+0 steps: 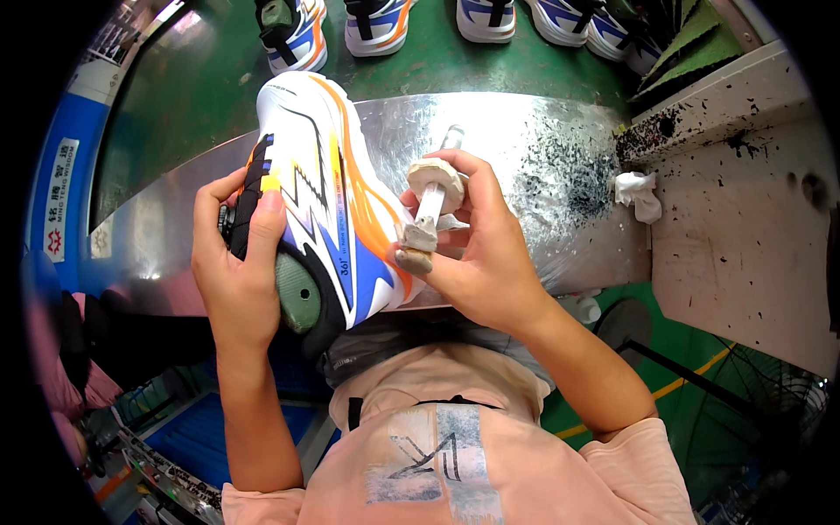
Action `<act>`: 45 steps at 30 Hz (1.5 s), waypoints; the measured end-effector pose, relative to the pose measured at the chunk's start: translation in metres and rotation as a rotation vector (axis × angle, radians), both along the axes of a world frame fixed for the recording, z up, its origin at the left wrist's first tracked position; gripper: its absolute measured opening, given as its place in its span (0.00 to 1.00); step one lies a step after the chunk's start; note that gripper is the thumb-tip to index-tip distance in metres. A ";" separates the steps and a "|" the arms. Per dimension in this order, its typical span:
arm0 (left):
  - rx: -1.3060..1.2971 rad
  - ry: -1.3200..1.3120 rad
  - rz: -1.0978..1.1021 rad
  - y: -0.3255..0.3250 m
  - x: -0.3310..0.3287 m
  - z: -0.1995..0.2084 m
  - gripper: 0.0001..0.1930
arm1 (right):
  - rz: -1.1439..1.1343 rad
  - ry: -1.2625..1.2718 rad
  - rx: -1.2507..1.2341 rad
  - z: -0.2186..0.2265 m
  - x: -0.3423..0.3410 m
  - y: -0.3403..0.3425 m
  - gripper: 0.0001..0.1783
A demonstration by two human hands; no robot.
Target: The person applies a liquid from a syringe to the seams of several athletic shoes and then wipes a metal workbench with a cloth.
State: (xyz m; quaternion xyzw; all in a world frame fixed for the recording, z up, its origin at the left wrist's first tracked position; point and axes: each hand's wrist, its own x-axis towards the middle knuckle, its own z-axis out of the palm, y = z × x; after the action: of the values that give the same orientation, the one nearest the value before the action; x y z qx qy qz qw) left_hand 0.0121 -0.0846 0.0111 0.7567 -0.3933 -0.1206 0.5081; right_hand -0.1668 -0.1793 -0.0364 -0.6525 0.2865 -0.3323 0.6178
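Observation:
My left hand (234,271) is closed around the black tongue and collar side of a white running shoe (306,188) with blue and orange panels. The shoe lies on its side, toe pointing away from me, above the metal plate. A green shoe last (298,293) fills its opening. In my right hand (490,249) is a short rod-shaped tool (435,182) with a clear shaft, a pale rounded collar and a lumpy whitish end. My right fingers wrap around it close beside the orange and white sole edge. Whether the tool touches the shoe is hard to tell.
Several similar shoes (376,31) stand along the far side of the green bench (201,105). The shiny metal plate (560,166) is stained black at right. A crumpled white cloth (639,196) lies against the pale, black-spotted panel (744,227). A blue panel (83,166) stands left.

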 end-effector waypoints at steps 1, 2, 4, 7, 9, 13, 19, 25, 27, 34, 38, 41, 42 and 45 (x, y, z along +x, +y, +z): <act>-0.035 0.064 -0.016 0.001 0.005 -0.004 0.15 | -0.010 -0.005 -0.012 -0.001 -0.002 0.000 0.39; -0.058 0.141 -0.014 0.006 0.012 -0.007 0.15 | -0.027 -0.041 0.051 0.004 -0.006 0.000 0.39; -0.105 0.286 -0.002 0.006 0.017 -0.015 0.15 | -0.147 -0.063 -0.198 -0.024 -0.035 -0.020 0.39; -0.103 0.373 -0.017 0.005 0.052 -0.010 0.10 | -0.226 0.138 -0.184 -0.054 -0.090 -0.033 0.40; -0.119 0.290 -0.032 -0.005 0.078 0.009 0.07 | -0.193 0.096 -0.253 -0.075 -0.116 -0.036 0.39; 0.015 -0.595 0.070 -0.046 0.149 0.043 0.11 | -0.281 0.263 -0.507 -0.058 -0.110 -0.026 0.33; 0.218 -0.696 0.210 -0.127 0.236 -0.014 0.22 | -0.251 0.258 -0.553 -0.060 -0.108 -0.030 0.33; 0.300 -0.750 0.126 -0.133 0.244 -0.068 0.21 | -0.228 0.389 -0.557 -0.053 -0.108 -0.029 0.34; 0.026 -0.671 0.291 -0.116 0.226 -0.080 0.20 | -0.235 0.373 -0.567 -0.053 -0.107 -0.030 0.34; 0.488 -0.649 0.148 -0.071 0.151 -0.110 0.20 | -0.151 0.411 -0.433 -0.051 -0.112 -0.025 0.35; 0.365 -0.651 0.139 -0.070 0.155 -0.110 0.17 | -0.160 0.385 -0.427 -0.044 -0.105 -0.024 0.33; 0.394 -0.598 0.150 -0.071 0.157 -0.108 0.17 | -0.197 0.244 -0.325 -0.041 -0.101 -0.022 0.29; 0.377 -0.599 0.153 -0.072 0.157 -0.107 0.17 | -0.183 0.201 -0.253 -0.034 -0.102 -0.021 0.27; 0.318 -0.644 0.155 -0.075 0.156 -0.105 0.16 | -0.195 0.214 -0.115 -0.017 -0.114 -0.022 0.19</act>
State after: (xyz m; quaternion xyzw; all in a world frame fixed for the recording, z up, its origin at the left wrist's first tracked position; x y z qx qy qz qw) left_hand 0.1686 -0.1597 -0.0940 0.8528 -0.4511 0.1032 0.2420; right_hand -0.2810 -0.2012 -0.0535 -0.6875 0.3932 -0.3354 0.5101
